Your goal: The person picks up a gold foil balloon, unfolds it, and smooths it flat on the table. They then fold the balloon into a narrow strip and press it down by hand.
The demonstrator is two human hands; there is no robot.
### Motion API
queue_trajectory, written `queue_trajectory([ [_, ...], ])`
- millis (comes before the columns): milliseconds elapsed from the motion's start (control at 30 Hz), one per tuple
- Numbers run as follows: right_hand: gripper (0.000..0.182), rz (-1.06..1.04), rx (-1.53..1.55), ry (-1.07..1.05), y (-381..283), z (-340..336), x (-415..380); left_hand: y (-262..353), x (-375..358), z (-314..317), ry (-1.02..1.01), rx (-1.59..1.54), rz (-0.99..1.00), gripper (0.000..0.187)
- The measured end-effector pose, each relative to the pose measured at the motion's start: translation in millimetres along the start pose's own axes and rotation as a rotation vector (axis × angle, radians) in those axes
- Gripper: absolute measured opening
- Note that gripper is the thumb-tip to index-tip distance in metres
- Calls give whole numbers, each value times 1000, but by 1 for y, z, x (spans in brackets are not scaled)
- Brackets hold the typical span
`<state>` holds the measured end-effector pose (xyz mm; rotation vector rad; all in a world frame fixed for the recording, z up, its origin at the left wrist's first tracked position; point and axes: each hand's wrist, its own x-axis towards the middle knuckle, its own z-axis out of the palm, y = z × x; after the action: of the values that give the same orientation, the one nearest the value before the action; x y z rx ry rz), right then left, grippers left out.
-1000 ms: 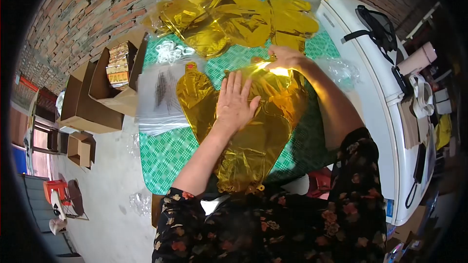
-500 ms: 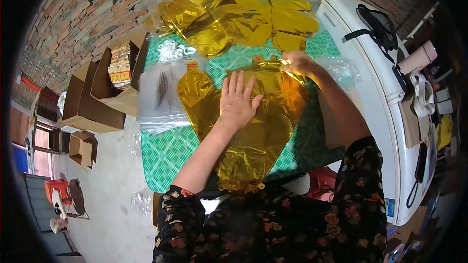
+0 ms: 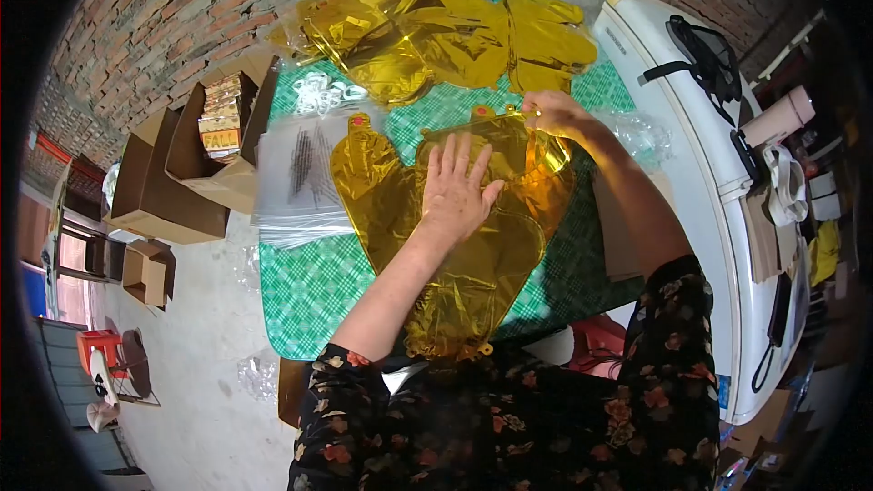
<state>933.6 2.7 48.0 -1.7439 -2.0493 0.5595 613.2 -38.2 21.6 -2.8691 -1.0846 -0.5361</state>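
Flat gold foil balloons (image 3: pixel 482 255) lie on the green checked tablecloth (image 3: pixel 305 295) in front of me. My left hand (image 3: pixel 457 193) rests flat on the upper middle of the foil with its fingers spread. At the foil's upper right edge, my right hand (image 3: pixel 556 115) has its fingers closed on the gold foil. More gold foil pieces (image 3: pixel 455 36) are spread along the back of the table. A stack of clear plastic bags (image 3: pixel 300 182) lies left of the foil, with white loops (image 3: pixel 325 91) just behind it.
Open cardboard boxes (image 3: pixel 168 191) stand left of the table, one holding packed cards (image 3: pixel 221 118). On the right is a white appliance (image 3: pixel 673 118) with a black strapped item (image 3: pixel 705 59) on top. Crumpled clear plastic (image 3: pixel 637 136) lies at the table's right edge.
My left hand has slid slightly to the right over the foil, fingers still spread. My right hand has shifted slightly, still at the foil's upper right edge.
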Motion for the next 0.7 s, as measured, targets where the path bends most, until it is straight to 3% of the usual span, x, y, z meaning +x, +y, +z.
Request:
queue_trajectory([
  [100, 35, 204, -66, -87, -63, -18, 5, 1, 0, 0, -5, 10, -10, 66],
  [200, 41, 136, 251, -113, -83, -29, -5, 1, 0, 0, 6, 0, -12, 65],
  [367, 46, 413, 636, -164, -99, -13, 16, 2, -1, -3, 13, 7, -3, 65],
  [467, 48, 472, 783, -120, -137, -8, 11, 6, 4, -17, -207, 120, -36, 67],
  [533, 47, 497, 1016, -117, -142, -3, 8, 5, 2, -15, -111, 0, -19, 67],
  [667, 43, 321, 772, 123, -110, 15, 2, 4, 1, -6, 48, -79, -2, 68],
  [700, 41, 177, 587, 175, -94, 20, -4, 3, 1, -5, 45, -70, 3, 69],
])
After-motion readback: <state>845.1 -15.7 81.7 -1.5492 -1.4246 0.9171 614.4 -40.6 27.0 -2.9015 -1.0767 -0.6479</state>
